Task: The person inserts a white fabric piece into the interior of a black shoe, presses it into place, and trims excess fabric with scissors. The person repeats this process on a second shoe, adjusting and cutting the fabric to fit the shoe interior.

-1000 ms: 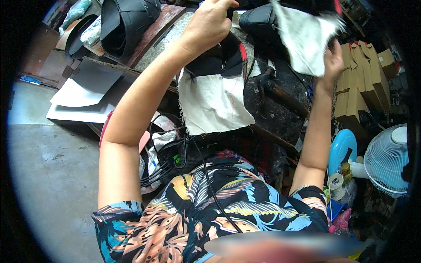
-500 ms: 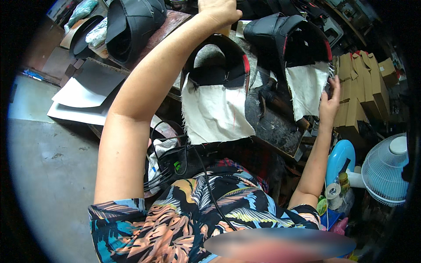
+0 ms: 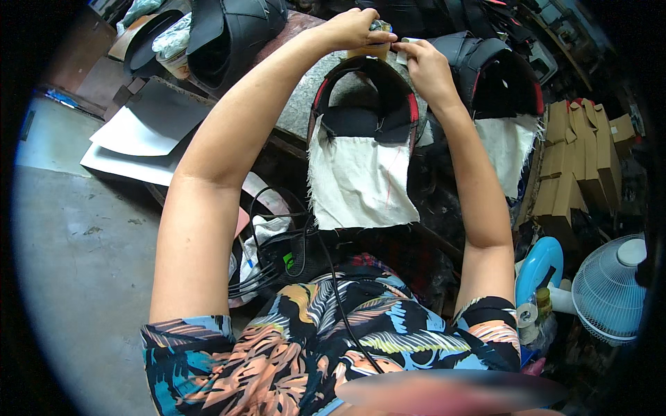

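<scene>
A black shoe upper (image 3: pixel 361 123) with red edging and a frayed white cloth (image 3: pixel 364 184) hanging from its near end lies in front of me. Just beyond it stands a small jar (image 3: pixel 374 50) with yellowish contents. My left hand (image 3: pixel 354 29) is closed over the jar's top; what its curled fingers grip is mostly hidden. Close beside it, my right hand (image 3: pixel 429 69) pinches a small white piece (image 3: pixel 402 57) between thumb and fingers. My right forearm partly covers a second black upper (image 3: pixel 503 87) with similar white cloth (image 3: pixel 503 156).
Another black upper (image 3: pixel 232 41) sits at the far left, beside a foil-like covered tub (image 3: pixel 173 45). White sheets (image 3: pixel 132 152) stick out below them. Cardboard boxes (image 3: pixel 579 152) are stacked at the right, above a fan (image 3: pixel 610 288). A black cable (image 3: pixel 326 267) crosses my lap.
My right hand has left the second upper's cloth and moved up and left to meet my left hand by the jar. The view has shifted slightly, so things sit further right.
</scene>
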`<state>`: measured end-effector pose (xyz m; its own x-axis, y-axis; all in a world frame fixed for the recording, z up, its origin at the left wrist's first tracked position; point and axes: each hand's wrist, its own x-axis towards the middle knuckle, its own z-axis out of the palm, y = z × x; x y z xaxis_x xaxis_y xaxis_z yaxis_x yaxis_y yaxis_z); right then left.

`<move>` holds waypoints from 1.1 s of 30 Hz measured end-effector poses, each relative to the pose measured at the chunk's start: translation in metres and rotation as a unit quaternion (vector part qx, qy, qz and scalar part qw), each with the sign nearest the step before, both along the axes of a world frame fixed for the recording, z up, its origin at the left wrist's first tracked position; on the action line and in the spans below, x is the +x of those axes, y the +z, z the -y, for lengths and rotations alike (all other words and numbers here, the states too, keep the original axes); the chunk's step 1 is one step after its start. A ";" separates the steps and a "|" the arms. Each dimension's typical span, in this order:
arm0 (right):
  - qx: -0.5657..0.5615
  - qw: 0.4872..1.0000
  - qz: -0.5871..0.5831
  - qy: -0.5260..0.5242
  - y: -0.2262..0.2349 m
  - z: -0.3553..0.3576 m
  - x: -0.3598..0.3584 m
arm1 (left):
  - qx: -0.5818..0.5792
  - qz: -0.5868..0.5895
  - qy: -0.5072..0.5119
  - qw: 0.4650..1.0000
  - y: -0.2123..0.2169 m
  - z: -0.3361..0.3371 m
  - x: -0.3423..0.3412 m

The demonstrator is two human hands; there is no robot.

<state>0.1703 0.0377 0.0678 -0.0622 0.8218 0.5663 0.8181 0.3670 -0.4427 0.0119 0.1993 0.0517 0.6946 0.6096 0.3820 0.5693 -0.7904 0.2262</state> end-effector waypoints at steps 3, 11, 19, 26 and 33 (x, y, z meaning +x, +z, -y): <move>-0.014 0.999 -0.043 0.007 -0.008 -0.021 0.003 | 0.162 -0.018 -0.027 0.986 0.004 0.009 -0.003; -0.090 0.980 -0.177 0.030 -0.018 -0.026 -0.004 | 0.069 0.104 -0.001 0.992 0.002 0.018 -0.014; -0.068 0.988 -0.133 0.032 -0.026 -0.030 -0.008 | 0.196 0.089 0.035 0.976 0.011 0.061 -0.013; -0.069 0.996 -0.047 -0.025 -0.037 -0.050 -0.002 | -0.149 0.113 0.048 0.981 0.038 0.070 -0.014; -0.116 0.981 -0.141 0.067 -0.030 -0.045 0.005 | -0.169 0.274 0.093 0.942 0.020 0.044 -0.017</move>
<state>0.1751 0.0825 0.0380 -0.0471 0.9260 0.3747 0.6021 0.3256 -0.7290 -0.0049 0.1555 0.0721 0.3183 0.8525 0.4147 0.4161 -0.5187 0.7469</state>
